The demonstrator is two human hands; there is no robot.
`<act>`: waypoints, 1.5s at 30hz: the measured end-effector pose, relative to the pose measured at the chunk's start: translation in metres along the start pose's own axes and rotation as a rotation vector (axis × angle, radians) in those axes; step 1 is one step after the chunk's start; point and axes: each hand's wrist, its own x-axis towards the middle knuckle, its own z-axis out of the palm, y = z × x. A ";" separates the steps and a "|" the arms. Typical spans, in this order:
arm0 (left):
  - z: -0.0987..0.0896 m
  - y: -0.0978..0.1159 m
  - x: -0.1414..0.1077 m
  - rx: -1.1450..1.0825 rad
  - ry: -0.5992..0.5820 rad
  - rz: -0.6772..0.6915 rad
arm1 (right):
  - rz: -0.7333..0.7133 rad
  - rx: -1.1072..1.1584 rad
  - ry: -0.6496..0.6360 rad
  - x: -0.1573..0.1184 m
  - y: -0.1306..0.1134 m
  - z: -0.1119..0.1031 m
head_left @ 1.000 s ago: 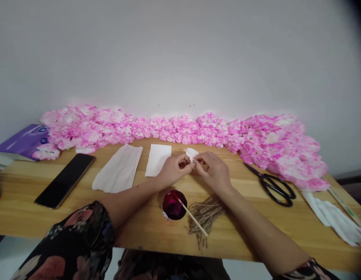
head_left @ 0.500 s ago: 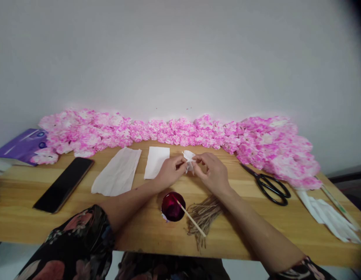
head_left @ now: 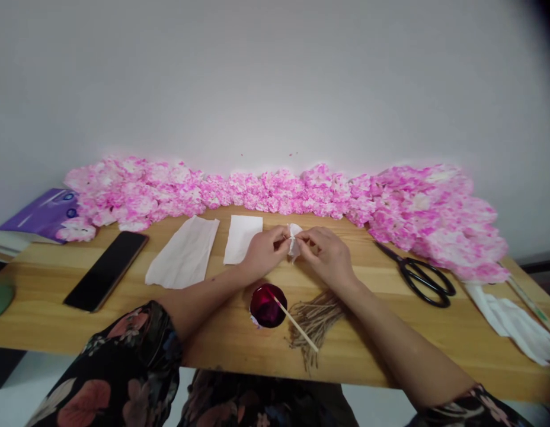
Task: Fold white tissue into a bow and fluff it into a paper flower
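Between my two hands is a small white tissue piece, gathered narrow at its middle and flaring above and below. My left hand pinches it from the left, and my right hand pinches it from the right. Something thin, perhaps a tie, crosses the gathered middle; its kind is too small to make out. Below the hands stands a small cup of dark magenta liquid with a pale wooden stick leaning out of it. Beside the cup lies a bundle of thin brown twisted strands, partly under my right forearm.
A long row of pink and white tissue flowers runs along the wall. On the left lie a purple packet, a black phone, a large tissue sheet and a stack of white tissue. Black scissors and white gloves lie right.
The tissue piece has turned and looks more tightly bunched at its middle, with both hands still pinching it. The whole view has shifted slightly, so the table sits higher and further right.
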 end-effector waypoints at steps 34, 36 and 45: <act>0.001 -0.004 0.000 -0.085 -0.052 0.016 | 0.067 -0.016 0.004 0.001 0.002 0.003; 0.000 -0.002 0.000 -0.076 -0.057 0.010 | 0.037 -0.007 -0.013 0.000 0.001 0.003; 0.004 -0.012 0.004 -0.164 -0.009 -0.015 | 0.167 0.104 -0.026 0.001 0.006 0.007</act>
